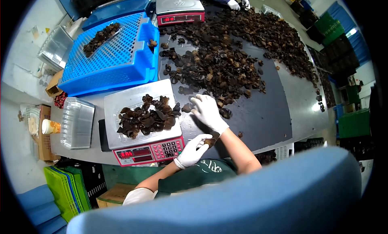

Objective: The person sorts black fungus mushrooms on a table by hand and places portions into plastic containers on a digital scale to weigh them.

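Observation:
My left hand [193, 151], in a white glove, is closed on a dark brown wood ear mushroom [210, 142] close to my body. Reaching forward over the dark table mat, my gloved right hand [208, 112] has its fingers apart, beside a small loose piece of mushroom [186, 108]; whether they touch is hard to tell. Beyond it spreads a large heap of wood ear mushrooms [218, 68]. To the left, a clear plastic tray [118, 113] filled with mushrooms rests on the near scale [109, 141], whose red display appears to read 0.155.
Stacked clear trays [77, 123] stand left of the scale. Behind it, a blue crate [109, 78] bears another filled tray [101, 39]. A second scale [180, 10] sits at the back. Across the table, a co-worker's gloved hands [238, 4] are at the heap. A paper cup [51, 126] lies far left.

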### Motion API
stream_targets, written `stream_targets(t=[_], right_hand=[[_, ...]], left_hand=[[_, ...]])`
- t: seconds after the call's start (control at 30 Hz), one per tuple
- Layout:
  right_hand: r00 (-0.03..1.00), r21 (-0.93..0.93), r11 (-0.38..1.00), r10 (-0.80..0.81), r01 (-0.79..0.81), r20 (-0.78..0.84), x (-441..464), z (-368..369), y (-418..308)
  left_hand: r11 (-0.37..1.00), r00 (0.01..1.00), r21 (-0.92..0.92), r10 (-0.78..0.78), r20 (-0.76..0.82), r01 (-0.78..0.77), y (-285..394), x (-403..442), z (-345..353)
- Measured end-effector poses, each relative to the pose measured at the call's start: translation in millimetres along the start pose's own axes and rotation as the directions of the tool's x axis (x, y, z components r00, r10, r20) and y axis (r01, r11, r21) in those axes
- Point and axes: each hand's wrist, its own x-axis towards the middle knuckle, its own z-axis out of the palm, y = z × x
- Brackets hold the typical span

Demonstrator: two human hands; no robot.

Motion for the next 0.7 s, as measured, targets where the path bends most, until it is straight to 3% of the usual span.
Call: stream_targets(t=[0.07, 0.13, 0.17, 0.2, 0.27, 0.3, 0.33, 0.4, 0.43, 0.53, 0.57, 0.6, 0.7], right_hand=[[0.997, -0.150, 0.986, -0.072, 0.068, -0.021, 5.4, 16.8, -8.1], [0.998, -0.147, 0.989, -0.015, 0.025, 0.066, 5.0, 34.2, -2.5], [0.999, -0.090, 0.995, -0.042, 0.043, 0.020, 5.3, 38.2, 4.3], [0.996, -0.097, 0.994, -0.052, 0.059, 0.072, 10.1, 40.9, 14.5], [1.000, 0.065, 0.998, -0.002, 0.003, -0.024, 6.7, 38.5, 23.6], [0.989, 0.207, 0.978, 0.063, -0.034, -0.135, 7.1, 39.3, 25.7], [0.978, 0.235, 0.965, 0.154, -0.118, -0.140, 4.2, 38.0, 29.0], [0.948, 0.428, 0.889, 0.261, -0.163, -0.182, 14.7, 1.5, 5.7], [0.945, 0.484, 0.865, 0.259, -0.134, -0.202, 20.7, -3.3, 0.7], [0.958, 0.542, 0.837, 0.087, 0.079, -0.274, 47.9, -35.5, -44.9], [0.980, 0.619, 0.778, 0.023, 0.106, -0.196, 55.1, -41.5, -59.7], [0.978, 0.505, 0.846, -0.084, 0.172, -0.193, 65.0, -57.1, -82.6], [0.931, 0.347, 0.864, -0.331, 0.364, -0.154, 81.2, -29.7, -111.7]], left_hand=[[0.953, 0.991, 0.288, 0.120, -0.060, -0.098, 26.2, -9.3, -4.3], [0.889, 0.948, 0.411, 0.282, -0.146, -0.201, 43.4, -20.4, -16.9], [0.774, 0.891, 0.584, 0.417, -0.180, -0.244, 53.6, -26.8, -28.9], [0.627, 0.816, 0.736, 0.549, -0.184, -0.255, 63.4, -33.7, -41.7], [0.654, 0.739, 0.750, 0.551, -0.388, -0.094, 81.4, -50.3, -63.2], [0.638, 0.677, 0.767, 0.597, -0.430, -0.076, 77.7, -55.4, -79.8], [0.622, 0.610, 0.781, 0.640, -0.467, -0.056, 71.9, -59.8, -96.5], [0.430, 0.591, 0.898, 0.703, -0.395, 0.090, 72.7, -68.7, -120.3], [0.373, 0.659, 0.920, 0.665, -0.352, 0.115, 71.1, -73.8, -134.2], [0.108, 0.695, 0.957, 0.667, -0.269, 0.268, 57.8, -73.5, -141.8], [0.128, 0.692, 0.954, 0.663, -0.285, 0.270, 50.7, -72.7, -144.3], [0.123, 0.661, 0.953, 0.695, -0.281, 0.276, 47.2, -71.9, -143.9], [0.187, 0.632, 0.938, 0.699, -0.336, 0.293, 45.9, -72.0, -137.0]])
